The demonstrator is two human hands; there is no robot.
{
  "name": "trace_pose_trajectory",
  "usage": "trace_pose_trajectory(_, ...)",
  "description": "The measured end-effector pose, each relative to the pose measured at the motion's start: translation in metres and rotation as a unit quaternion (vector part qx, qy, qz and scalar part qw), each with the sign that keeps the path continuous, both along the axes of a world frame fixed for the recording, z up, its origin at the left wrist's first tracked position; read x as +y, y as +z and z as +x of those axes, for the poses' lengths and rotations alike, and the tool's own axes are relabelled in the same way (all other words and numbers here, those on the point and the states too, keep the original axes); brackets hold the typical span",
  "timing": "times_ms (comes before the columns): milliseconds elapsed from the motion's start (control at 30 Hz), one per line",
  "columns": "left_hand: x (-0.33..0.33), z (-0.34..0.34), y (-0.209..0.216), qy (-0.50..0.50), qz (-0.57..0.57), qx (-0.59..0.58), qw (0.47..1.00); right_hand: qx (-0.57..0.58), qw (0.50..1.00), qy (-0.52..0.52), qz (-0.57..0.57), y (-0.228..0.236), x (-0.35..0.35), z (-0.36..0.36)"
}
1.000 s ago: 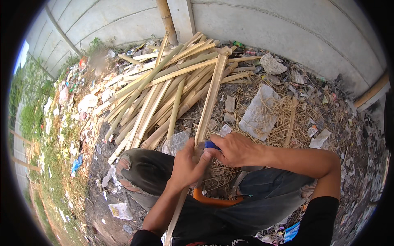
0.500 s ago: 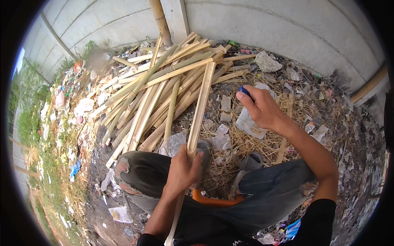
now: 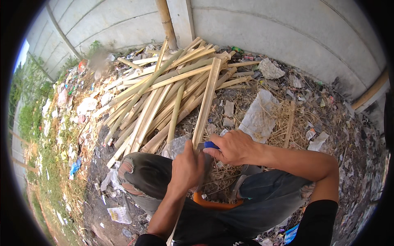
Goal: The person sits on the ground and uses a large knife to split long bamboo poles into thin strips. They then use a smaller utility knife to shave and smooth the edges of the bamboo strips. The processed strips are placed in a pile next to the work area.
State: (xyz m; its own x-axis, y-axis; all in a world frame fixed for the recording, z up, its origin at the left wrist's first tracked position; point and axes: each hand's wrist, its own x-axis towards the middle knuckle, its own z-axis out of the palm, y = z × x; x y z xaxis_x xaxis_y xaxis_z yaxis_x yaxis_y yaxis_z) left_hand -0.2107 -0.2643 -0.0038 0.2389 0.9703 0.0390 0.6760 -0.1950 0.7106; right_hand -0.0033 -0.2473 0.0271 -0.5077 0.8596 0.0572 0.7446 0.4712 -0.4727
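Observation:
My left hand [image 3: 186, 167] is closed around a long split bamboo strip [image 3: 207, 96], its hollow side showing. The strip slants up and away from my lap, with its far end over the pile, and its lower end passes down beneath my left forearm. My right hand [image 3: 237, 146] grips a blue-handled knife [image 3: 211, 145] just above and to the right of my left fist. Its grey blade barely shows, set close against the strip; whether it cuts in, I cannot tell.
A heap of split bamboo [image 3: 164, 96] lies ahead, below a grey concrete wall [image 3: 283, 35] and a bamboo post [image 3: 166, 22]. Litter, dry straw [image 3: 273, 129] and a concrete lump [image 3: 271, 69] cover the ground. Something orange [image 3: 213, 203] shows between my legs.
My right hand has come down and left with the knife, from out over the straw to the strip beside my left hand. The left hand keeps hold of the strip.

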Motion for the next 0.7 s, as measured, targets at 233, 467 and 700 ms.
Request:
trace_pose_trajectory(233,-0.034,-0.003,-0.016,-0.085,-0.040,0.000,0.996,0.129,0.948,-0.264,0.125,0.028,0.085,0.108)
trace_pose_trajectory(467,-0.009,0.001,-0.005,-0.015,-0.006,-0.039,0.999,0.089,0.991,-0.097,-0.019,0.025,0.012,0.045)
trace_pose_trajectory(700,-0.008,0.005,-0.004,-0.019,-0.009,-0.025,0.999,0.023,0.998,-0.020,-0.055,0.001,-0.005,0.003)
